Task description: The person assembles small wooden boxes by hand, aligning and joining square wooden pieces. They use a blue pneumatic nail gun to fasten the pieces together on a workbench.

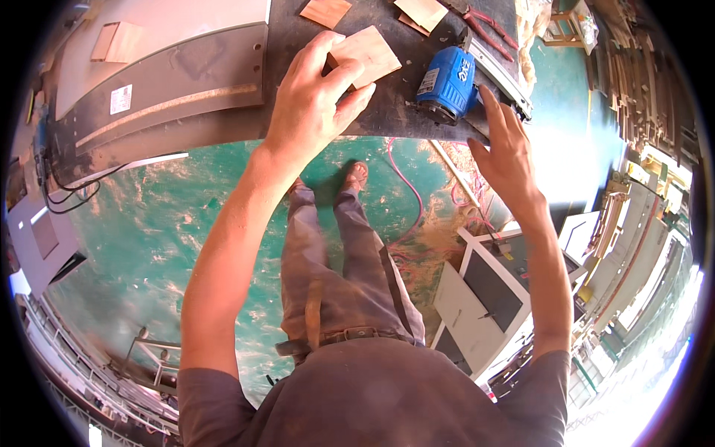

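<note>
Nearest the camera, a grey shirt and grey trousers with a belt are seen from above, and a sandalled foot stands on the green floor. A pink cord trails over the floor beside the legs, and a white cabinet stands low to the right.

Both bare forearms are stretched up to the edge of a dark workbench. The left hand is laid on a thin square piece of wood that lies flat near the bench edge; the fingers are bent over its near corner and the thumb is tucked beneath, so the piece appears pinched, though a firm grip cannot be confirmed. The right hand is held open, fingers straight and slightly spread, with nothing in it; its fingertips are just beside a blue power tool at the bench edge, and whether they touch it cannot be told.

Further back on the bench, two more wood squares and red-handled pliers are seen. To the left, a grey machine table is placed.
</note>
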`<state>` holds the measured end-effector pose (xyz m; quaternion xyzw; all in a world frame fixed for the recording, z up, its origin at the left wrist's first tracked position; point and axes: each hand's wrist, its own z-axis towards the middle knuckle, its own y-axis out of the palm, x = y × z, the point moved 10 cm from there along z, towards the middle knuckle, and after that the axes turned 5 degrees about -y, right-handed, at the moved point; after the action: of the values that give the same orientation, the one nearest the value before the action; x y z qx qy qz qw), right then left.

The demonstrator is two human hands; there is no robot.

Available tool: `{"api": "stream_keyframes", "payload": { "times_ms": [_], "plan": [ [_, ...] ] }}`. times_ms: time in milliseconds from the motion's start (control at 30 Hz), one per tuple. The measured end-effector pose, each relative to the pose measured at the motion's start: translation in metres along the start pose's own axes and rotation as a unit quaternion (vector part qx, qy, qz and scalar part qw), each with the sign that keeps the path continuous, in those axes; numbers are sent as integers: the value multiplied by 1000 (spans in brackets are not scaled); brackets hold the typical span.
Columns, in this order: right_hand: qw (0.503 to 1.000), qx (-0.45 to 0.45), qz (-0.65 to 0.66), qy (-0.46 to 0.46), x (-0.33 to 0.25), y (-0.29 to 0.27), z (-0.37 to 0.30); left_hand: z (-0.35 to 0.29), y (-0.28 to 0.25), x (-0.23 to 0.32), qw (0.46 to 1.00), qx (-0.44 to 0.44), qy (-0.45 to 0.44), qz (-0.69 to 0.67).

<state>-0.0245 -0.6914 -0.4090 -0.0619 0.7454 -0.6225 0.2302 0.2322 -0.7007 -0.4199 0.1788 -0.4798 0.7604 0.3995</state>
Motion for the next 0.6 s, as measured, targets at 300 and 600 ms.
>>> {"api": "stream_keyframes", "payload": {
  "times_ms": [300,600],
  "plan": [
    [991,29,94,87,-14,-40,22,-5,-4,-6,999,25,-2,-30],
    [944,-77,189,260,-98,-100,17,-7,-6,-9,998,52,3,-30]
  ]
}}
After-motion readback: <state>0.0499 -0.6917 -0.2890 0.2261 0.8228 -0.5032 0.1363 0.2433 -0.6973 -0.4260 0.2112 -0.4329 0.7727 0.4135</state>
